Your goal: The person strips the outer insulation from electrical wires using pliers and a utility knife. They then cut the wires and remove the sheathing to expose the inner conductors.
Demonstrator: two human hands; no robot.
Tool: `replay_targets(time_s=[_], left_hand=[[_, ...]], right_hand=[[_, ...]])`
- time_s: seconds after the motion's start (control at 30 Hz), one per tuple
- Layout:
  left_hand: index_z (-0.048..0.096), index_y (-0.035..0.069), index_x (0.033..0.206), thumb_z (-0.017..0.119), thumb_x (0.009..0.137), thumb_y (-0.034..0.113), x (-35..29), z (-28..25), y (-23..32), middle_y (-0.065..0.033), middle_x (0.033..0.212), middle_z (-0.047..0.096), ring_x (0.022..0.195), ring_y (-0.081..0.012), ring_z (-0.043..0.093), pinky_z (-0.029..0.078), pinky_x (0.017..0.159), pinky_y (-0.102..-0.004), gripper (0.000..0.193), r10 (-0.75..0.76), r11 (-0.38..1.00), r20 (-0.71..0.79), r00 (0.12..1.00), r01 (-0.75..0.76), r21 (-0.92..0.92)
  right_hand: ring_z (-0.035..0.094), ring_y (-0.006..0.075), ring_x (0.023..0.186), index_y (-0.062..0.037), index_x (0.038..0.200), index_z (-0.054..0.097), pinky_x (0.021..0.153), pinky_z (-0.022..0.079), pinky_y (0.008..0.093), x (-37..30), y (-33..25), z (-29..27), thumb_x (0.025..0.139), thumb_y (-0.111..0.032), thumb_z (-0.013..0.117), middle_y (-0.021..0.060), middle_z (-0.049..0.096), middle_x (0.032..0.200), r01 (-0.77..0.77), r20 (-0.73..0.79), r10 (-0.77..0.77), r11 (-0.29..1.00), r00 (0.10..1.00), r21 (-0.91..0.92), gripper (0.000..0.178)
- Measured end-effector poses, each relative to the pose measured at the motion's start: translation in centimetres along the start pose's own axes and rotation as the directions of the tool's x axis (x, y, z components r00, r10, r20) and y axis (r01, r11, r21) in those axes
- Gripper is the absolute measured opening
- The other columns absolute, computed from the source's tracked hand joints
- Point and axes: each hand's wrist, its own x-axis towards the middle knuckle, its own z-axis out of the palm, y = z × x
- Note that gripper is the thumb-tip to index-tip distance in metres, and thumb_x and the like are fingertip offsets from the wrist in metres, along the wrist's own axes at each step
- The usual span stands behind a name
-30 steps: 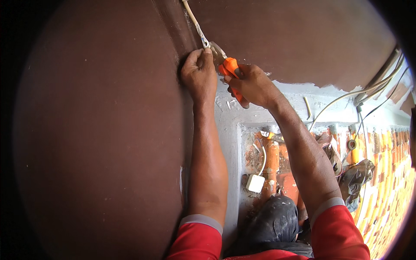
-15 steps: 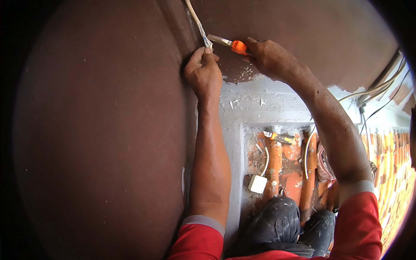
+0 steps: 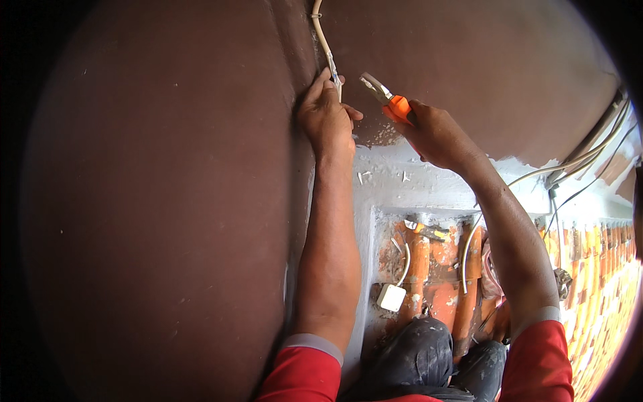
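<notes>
A beige electrical cable (image 3: 323,33) runs down the brown wall, its lower end stripped to show thin inner wires. My left hand (image 3: 328,120) grips that stripped end between thumb and fingers, close against the wall corner; the fingers partly hide the wires. To the right, my right hand (image 3: 435,134) is wrapped round the orange handles of a pair of pliers (image 3: 396,107). Their metal jaws point up and left, apart from the cable, with a small gap between them and the left hand.
Below, orange roof tiles (image 3: 443,295) hold a white square box (image 3: 391,297) with a short cable, a yellow-and-black tool (image 3: 427,230) and a loose white cable (image 3: 466,261). Small white scraps (image 3: 364,177) lie on the grey ledge (image 3: 429,184). More cables (image 3: 583,157) run along the right.
The pliers have drawn back from the cable, moving right and down with my right hand. My left hand's fingers have shifted on the cable end. The view has tilted slightly.
</notes>
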Motion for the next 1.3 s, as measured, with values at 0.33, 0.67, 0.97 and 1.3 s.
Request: replay_targets(time_s=[0.33,0.67,0.97,1.3], left_hand=[[0.076,0.009,0.123,0.066,0.109,0.003,3.1,1.5,1.9,0.0004,0.103,0.07,0.072,-0.0068,0.063,0.042,0.05,-0.0192,0.018,-0.594,0.473,-0.036,0.804,0.313,-0.824],[0.073,0.0,0.143,0.055,0.111,0.005,-0.5,0.1,-0.1,-0.021,0.123,0.079,0.058,-0.0212,0.073,0.056,0.052,-0.03,0.037,0.009,0.979,-0.113,0.994,0.015,0.205],[0.072,-0.007,0.135,0.053,0.113,0.014,-1.0,-0.3,2.2,-0.0196,0.122,0.079,0.088,-0.0238,0.082,0.049,0.051,-0.0318,0.036,0.046,0.748,0.03,0.999,-0.054,0.661],[0.064,0.0,0.135,0.047,0.119,0.023,1.3,1.0,1.9,-0.0163,0.122,0.067,0.072,-0.014,0.052,0.036,0.05,-0.0232,0.033,-0.5,0.861,-0.077,0.862,0.505,0.063]], right_hand=[[0.072,0.0158,0.079,0.0041,0.127,0.063,0.068,0.066,0.0341,-12.3,3.1,-0.8,0.112,-0.034,0.067,0.0066,0.07,0.095,-0.332,0.311,0.208,0.842,0.927,0.426,0.041],[0.079,0.0265,0.067,0.0087,0.135,0.059,0.058,0.065,0.0333,-15.3,4.3,-4.0,0.11,-0.037,0.072,0.0189,0.077,0.107,-0.373,0.317,0.2,0.58,0.927,0.724,0.054],[0.078,0.024,0.079,0.0052,0.139,0.065,0.061,0.067,0.034,-28.3,9.4,-0.6,0.107,-0.029,0.077,0.0127,0.075,0.104,-0.46,0.386,0.261,0.353,0.885,0.815,0.049],[0.079,0.0267,0.074,0.0033,0.143,0.061,0.053,0.065,0.0337,-37.8,13.3,2.4,0.11,-0.02,0.07,0.0181,0.08,0.103,-0.44,0.383,0.261,0.215,0.886,0.872,0.041]])
